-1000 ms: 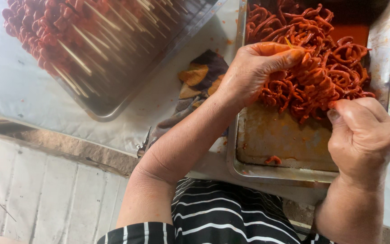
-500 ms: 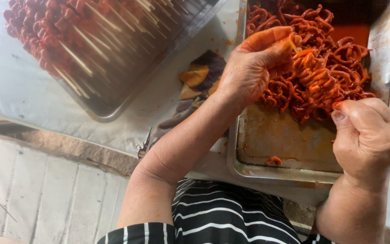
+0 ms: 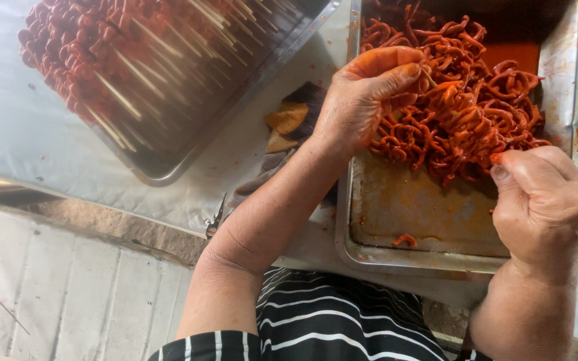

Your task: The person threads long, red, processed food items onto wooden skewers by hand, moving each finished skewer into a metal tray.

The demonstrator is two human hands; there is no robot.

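A steel tray (image 3: 396, 207) in front of me holds a tangled pile of red marinated strips (image 3: 463, 113). My left hand (image 3: 359, 100) rests on the pile's left side, its thumb and fingers pinched on some strips and on what looks like a thin skewer tip (image 3: 428, 75). My right hand (image 3: 543, 200) is at the pile's near right edge. Its fingers are curled closed and the thumb presses a strip end (image 3: 496, 159). What lies inside the right fist is hidden.
A second steel tray (image 3: 188, 144) at the upper left holds several loaded skewers of red meat (image 3: 81, 47) with their sticks pointing right. Brown scraps (image 3: 287, 120) lie on the white table cover (image 3: 21, 134) between the trays. A loose strip (image 3: 404, 239) sits on the near tray's floor.
My left hand went from lying flat on the pile to lifting its fingers and pinching strips. My right hand has stayed at the pile's edge, shifting only slightly.
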